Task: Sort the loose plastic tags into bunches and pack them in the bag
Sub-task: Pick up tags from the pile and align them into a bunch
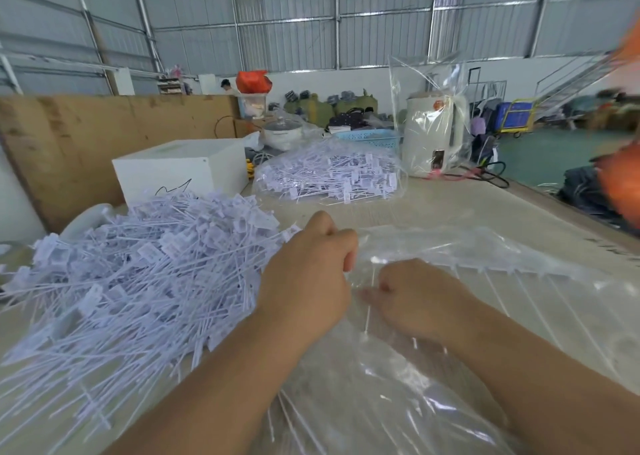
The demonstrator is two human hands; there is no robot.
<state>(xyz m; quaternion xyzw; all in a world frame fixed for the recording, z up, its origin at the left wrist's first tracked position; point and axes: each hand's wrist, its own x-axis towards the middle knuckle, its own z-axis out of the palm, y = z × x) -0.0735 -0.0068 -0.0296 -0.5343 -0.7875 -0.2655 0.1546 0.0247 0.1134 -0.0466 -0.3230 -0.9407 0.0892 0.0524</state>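
The bag (398, 385) lay slack under both forearms, the left hand (308, 274) and right hand (415, 298) with fingers (349, 253) curled shut on its film, so it might slip and spill, the loose tags (131, 274) heaped left of them.

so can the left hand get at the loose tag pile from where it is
Probably yes. The left hand sits right at the edge of the loose tag pile, with nothing between them. But it looks closed on the clear bag, so it would likely have to let go first.
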